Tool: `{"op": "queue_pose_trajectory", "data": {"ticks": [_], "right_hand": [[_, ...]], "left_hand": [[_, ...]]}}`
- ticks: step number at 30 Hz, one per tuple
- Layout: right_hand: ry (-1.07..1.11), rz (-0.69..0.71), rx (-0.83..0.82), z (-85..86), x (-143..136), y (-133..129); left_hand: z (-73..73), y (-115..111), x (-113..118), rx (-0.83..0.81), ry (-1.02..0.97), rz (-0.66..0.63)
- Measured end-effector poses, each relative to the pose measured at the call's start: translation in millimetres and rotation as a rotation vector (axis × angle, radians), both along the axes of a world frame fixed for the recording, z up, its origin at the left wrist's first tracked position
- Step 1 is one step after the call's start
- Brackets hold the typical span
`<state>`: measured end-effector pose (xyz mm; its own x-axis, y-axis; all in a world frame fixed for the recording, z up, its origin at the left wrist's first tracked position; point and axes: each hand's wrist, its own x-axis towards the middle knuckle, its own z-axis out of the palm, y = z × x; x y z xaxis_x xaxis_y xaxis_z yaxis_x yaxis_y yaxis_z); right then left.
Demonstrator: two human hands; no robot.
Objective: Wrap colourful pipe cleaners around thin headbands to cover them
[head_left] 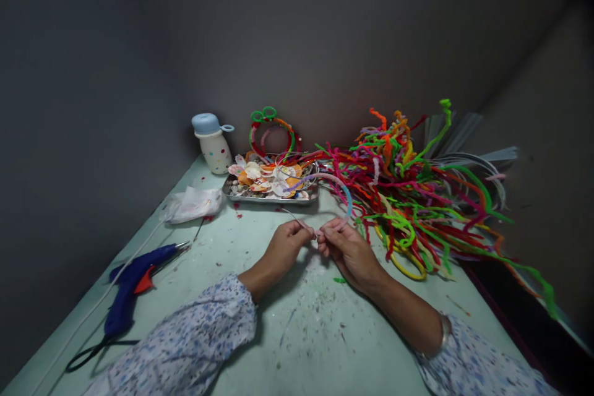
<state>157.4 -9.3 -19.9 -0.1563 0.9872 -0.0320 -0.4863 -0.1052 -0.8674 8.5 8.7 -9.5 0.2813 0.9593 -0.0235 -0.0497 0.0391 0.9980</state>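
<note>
Over the middle of the table, a curved headband [349, 197] wound in pink, blue and purple fuzzy pipe cleaner arches up from my hands. My right hand [351, 252] is closed round its near end, thumb on top. Close beside it, my left hand [284, 247] pinches a thin pale pink pipe cleaner [301, 223], whose loose tip points up and left. The fingertips of both hands almost meet at the band's end, and they partly hide it. Behind the hands stands a metal tray [271, 199] of shell-like pieces and flower-shaped decorations [281, 180].
A blue glue gun [124, 294] with a red trigger lies at left, near a white cord [99, 304]. A plastic packet [195, 204] and a lidded bottle [214, 150] stand farther back. Tangled bright pipe cleaners [408, 192] heap up at right, with a yellow ring [411, 272] below.
</note>
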Motion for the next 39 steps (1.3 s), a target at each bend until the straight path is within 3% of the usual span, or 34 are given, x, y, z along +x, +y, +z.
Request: {"op": "queue_pose_trajectory", "data": {"ticks": [14, 17, 20, 23, 25, 30, 39], "right_hand": [[0.068, 0.001, -0.040, -2.6, 1.8, 1.8], [0.117, -0.024, -0.076, -3.9, 3.9, 3.5], [0.167, -0.045, -0.097, -3.6, 5.6, 4.2], [0.203, -0.057, -0.116, -3.1, 6.3, 4.2], [0.205, -0.046, -0.118, -3.7, 6.4, 4.4], [0.184, -0.008, -0.112, -5.5, 5.6, 4.5], [0.155, 0.021, -0.121, -1.6, 3.6, 3.3]], "left_hand": [[10.8, -2.5, -1.1, -0.005, -0.053, -0.074], [8.1, -2.4, -3.4, 0.115, 0.040, 0.016], [4.2, -2.7, -6.8, 0.288, 0.239, 0.198], [3.8, -5.1, -8.3, 0.569, 0.504, 0.410], [5.5, -7.6, -7.7, 0.765, 0.639, 0.479], [8.3, -11.6, -5.2, 0.984, 0.805, 0.410], [3.6, -8.9, -7.1, 1.032, 0.817, 0.334]]}}
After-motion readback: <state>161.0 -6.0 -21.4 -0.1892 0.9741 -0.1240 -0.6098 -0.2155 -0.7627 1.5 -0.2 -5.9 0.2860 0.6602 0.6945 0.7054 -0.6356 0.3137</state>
